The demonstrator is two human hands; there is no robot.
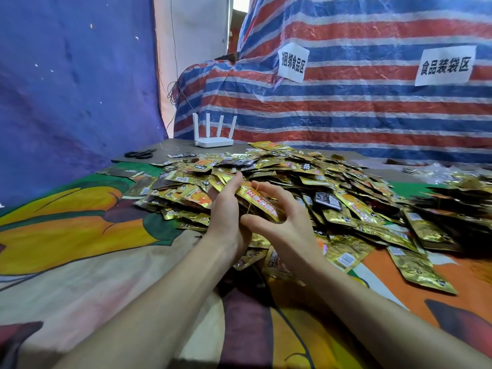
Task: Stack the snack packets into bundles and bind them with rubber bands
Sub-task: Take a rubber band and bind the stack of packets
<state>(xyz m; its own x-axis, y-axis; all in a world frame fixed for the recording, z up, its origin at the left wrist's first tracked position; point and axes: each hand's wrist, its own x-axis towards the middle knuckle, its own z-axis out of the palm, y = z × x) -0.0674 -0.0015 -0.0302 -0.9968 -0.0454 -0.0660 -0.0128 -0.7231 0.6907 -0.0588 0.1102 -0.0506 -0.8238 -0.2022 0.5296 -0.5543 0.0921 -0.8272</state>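
**Binding of a bundle.** The bundle of snack packets is held over the near-middle of the tabletop, just in front of the loose pile spread toward the far and right edges. The foil packets are judged light, thin, flexible and slippery. A stack is therefore likely to fan out unless it is clamped across its middle with the flat faces pressed together. The left hand is wrapped round the bundle's left side, with the fingers reaching up behind it. The right hand is half-spread, its fingers curved over the top packet. A thin yellow rubber band is stretched across the bundle, apparently hooked between right forefinger and thumb; the exact hooking points cannot be told.
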